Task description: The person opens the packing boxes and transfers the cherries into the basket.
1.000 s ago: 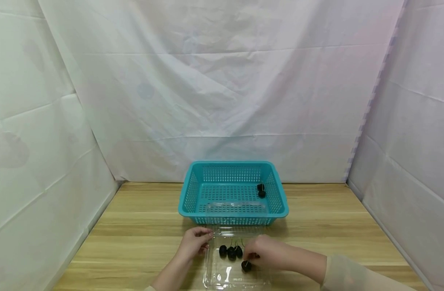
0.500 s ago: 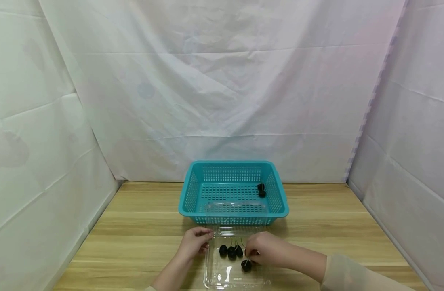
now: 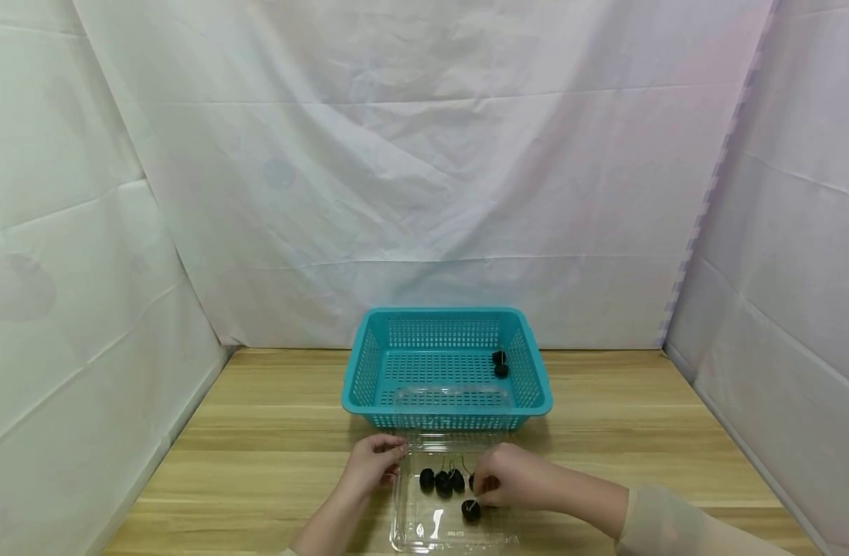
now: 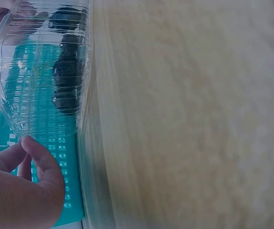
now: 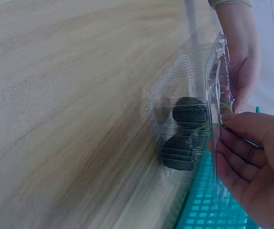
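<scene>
Now 1 cherry (image 3: 472,482) emerges beside right hand (image 3: 513,479), grip unclear; left hand (image 3: 369,465) pinches container (image 3: 419,529).

Right grip (image 5: 263,164) at rim of clear box (image 5: 214,78), dark cherries (image 5: 177,153) inside.

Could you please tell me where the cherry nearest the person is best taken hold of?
Probably by its thin stem, pinched from above: the stem rises from the round cherry, and the clear container is open on top but walled around.
</scene>
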A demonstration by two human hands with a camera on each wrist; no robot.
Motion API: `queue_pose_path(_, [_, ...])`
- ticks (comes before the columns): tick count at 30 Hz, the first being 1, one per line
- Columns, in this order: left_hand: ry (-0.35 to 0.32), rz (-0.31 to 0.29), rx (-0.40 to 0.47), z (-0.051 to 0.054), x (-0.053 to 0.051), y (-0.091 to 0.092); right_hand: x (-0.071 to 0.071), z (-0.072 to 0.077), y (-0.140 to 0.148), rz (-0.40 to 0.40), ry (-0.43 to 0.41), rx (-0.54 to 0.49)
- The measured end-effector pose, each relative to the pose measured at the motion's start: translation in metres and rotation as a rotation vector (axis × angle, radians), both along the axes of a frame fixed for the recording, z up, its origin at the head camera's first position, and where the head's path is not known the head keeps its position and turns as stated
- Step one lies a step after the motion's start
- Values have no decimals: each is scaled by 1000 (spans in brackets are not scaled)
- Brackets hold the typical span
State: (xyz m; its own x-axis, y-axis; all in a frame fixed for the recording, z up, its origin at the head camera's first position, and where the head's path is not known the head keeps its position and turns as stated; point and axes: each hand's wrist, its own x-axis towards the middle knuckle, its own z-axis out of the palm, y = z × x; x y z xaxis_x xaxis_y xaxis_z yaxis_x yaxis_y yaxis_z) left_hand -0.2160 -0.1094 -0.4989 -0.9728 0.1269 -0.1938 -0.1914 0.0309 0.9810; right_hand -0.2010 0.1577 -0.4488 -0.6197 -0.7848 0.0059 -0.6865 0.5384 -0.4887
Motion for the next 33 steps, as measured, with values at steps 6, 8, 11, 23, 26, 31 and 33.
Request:
queue_pose_path(6, [-3, 3, 7, 0, 1, 0, 2, 3, 1, -1, -35, -14])
queue_pose_path(8, [-8, 7, 8, 0, 1, 0, 2, 5, 2, 5, -15, -36])
queue_pose_path(11, [-15, 10, 11, 1, 1, 0, 3, 9, 3, 13, 21, -80])
queue_pose_path(23, [-18, 20, 38, 2, 1, 0, 7, 28, 5, 37, 168, -157])
queue_pose_path(26, [-17, 25, 56, 1, 1, 0, 7, 32, 6, 39, 188, -165])
queue_pose_path(31, [-18, 27, 73, 0, 1, 1, 7, 41, 7, 38, 190, -172])
queue_pose_path(33, [-21, 27, 78, 0, 1, 0, 7, 45, 8, 38, 202, -183])
